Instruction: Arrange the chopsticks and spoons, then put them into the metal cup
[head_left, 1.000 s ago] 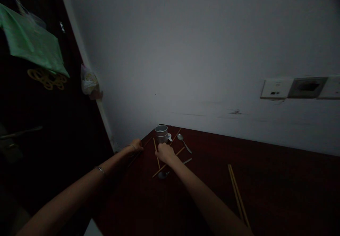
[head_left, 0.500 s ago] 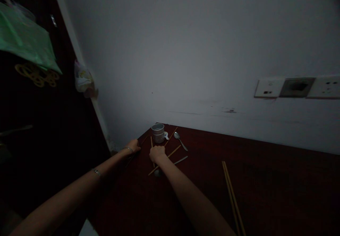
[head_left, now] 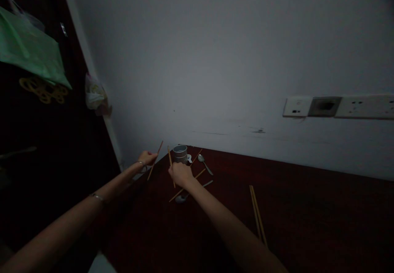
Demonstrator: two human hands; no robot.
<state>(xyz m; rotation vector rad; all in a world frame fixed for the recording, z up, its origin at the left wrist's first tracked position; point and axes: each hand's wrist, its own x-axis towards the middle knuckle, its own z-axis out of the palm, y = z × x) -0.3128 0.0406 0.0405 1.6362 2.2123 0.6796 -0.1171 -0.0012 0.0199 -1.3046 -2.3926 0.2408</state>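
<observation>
Right hand (head_left: 181, 174) grips chopstick (head_left: 170, 157); white tab (head_left: 189, 158) illegible.

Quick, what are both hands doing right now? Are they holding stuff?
Left hand: closed, holding a slanted chopstick.
Right hand: closed, holding another chopstick, beside the metal cup.

A dimly lit, pale, scuffed wall (head_left: 215, 68) is fitted with sockets (head_left: 357, 106); a dark door (head_left: 61, 137) is hung with green cloth (head_left: 30, 47).
</observation>
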